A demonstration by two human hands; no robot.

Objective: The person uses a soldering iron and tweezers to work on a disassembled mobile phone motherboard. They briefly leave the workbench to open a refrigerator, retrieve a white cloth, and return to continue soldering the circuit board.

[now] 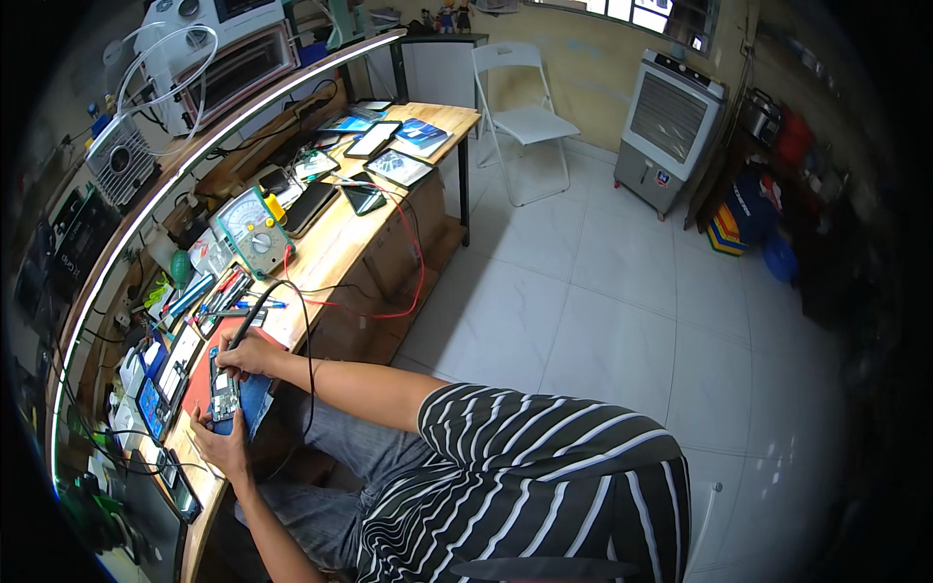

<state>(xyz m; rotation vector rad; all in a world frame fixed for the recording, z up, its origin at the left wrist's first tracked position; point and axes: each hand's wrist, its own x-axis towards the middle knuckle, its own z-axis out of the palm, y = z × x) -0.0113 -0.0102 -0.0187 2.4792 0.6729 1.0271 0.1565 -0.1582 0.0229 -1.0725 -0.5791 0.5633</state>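
An opened phone [224,396] with its circuit board bare lies over a red mat [197,388] and a blue cloth-like piece [257,396] at the bench's near edge. My left hand [225,445] grips the phone's lower end between thumb and fingers. In my right hand [251,354] is a black pen-like soldering iron [245,325], held like a pencil, its cable looping up and back down past my forearm. The iron's tip points at the upper part of the board; whether it touches cannot be made out.
An analogue multimeter [255,233] stands farther along the wooden bench [335,251], its red lead [422,255] hanging over the edge. Several phones and loose tools crowd the bench. A lit phone screen [153,406] is left of the mat. Behind are a folding chair [530,121] and an air cooler [669,121].
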